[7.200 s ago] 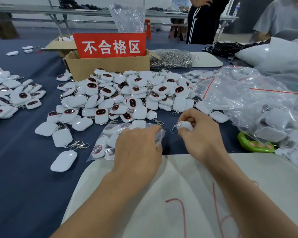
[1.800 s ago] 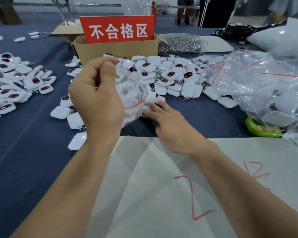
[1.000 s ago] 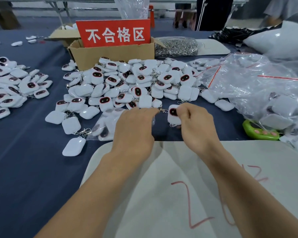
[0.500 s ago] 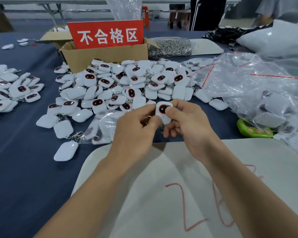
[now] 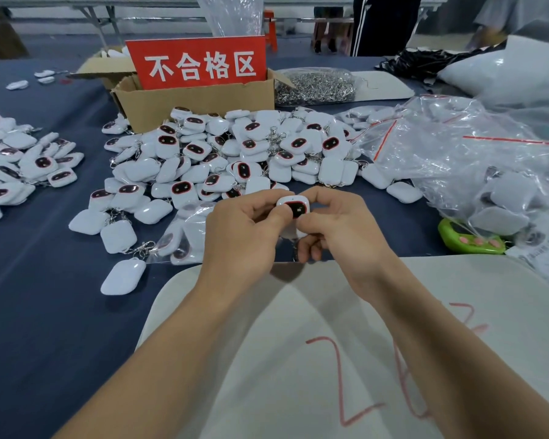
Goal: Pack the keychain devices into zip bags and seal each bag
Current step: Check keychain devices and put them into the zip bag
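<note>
Two hands meet above the near part of the dark blue cloth [image 5: 45, 312], both pinching one device [image 5: 293, 206]. It is a small, glossy white plastic tile with rounded corners and, on its upturned face, a black oval window rimmed in red. The left hand [image 5: 244, 236] sets its thumb on the device's lower left, fingers curled behind. The right hand [image 5: 343, 229] presses its thumb on the lower right, with the forefinger hooked over the top edge and the other fingers folded under.

Just left of the left hand, and partly beneath it, a zip bag [image 5: 184, 236] of thin clear film lies flat on the cloth with several devices inside. Its mouth is hidden, so I cannot tell whether it is sealed.

Beyond the hands spreads a heap [image 5: 235, 153] of the same smooth tiles. Some lie face up and some show blank backs, with silvery clasps tangled among them.

Behind the heap stands a corrugated cardboard box [image 5: 197, 103] bearing a red sign [image 5: 200, 63] with white characters. Beside the box lies a clear sack of metal clips [image 5: 314, 87].

At right, crinkled clear bags [image 5: 457, 160] with red strips bulge with devices, and a green plastic gadget [image 5: 466, 237] with pink buttons peeks from under them. Under the forearms lies a matte white sheet [image 5: 298, 343] with red scrawls on it.
</note>
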The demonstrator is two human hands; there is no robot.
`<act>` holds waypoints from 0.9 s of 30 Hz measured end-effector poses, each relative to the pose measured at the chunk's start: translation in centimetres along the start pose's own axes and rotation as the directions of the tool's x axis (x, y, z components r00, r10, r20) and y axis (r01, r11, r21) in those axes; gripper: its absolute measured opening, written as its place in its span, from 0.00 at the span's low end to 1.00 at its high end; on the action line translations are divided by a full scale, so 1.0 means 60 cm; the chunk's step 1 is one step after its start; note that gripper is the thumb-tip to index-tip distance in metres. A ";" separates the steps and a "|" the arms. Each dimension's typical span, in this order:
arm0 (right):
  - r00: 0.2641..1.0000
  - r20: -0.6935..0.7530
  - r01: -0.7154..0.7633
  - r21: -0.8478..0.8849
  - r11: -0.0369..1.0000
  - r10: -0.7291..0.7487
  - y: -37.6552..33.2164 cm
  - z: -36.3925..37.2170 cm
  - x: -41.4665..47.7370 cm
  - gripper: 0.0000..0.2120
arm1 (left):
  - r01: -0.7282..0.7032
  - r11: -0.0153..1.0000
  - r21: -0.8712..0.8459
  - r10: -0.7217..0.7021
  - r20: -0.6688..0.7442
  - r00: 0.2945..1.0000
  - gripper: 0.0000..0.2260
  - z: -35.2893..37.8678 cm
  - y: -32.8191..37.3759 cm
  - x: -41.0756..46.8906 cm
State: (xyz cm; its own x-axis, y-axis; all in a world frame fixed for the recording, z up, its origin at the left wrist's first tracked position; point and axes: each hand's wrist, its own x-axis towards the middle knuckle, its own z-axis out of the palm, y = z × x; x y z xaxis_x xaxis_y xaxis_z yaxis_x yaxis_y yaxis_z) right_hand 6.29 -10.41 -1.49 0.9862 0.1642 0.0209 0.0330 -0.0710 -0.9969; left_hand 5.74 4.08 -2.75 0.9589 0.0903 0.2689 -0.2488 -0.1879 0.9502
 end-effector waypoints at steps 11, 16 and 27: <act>1.000 -0.004 -0.008 -0.029 1.000 0.008 0.005 0.001 0.000 0.10 | 0.006 0.999 0.037 -0.007 0.018 1.000 0.07 -0.002 -0.004 0.003; 0.999 -0.042 -0.011 -0.030 0.999 0.010 0.003 -0.001 -0.001 0.09 | -0.040 0.998 0.043 0.038 0.046 0.998 0.10 0.000 -0.004 0.002; 0.943 -0.310 0.097 -0.099 0.990 -0.123 0.010 -0.007 0.007 0.10 | -0.155 0.970 0.189 0.170 -0.067 0.983 0.15 -0.001 0.000 -0.007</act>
State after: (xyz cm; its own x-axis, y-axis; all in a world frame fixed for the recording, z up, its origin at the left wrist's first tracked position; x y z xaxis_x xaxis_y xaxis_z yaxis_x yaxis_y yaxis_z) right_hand 6.80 -10.78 -2.04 0.9759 -0.1418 0.1659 0.1441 -0.1522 -0.9778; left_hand 5.31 4.11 -2.83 0.8913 0.1227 0.4365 -0.3639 -0.3807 0.8501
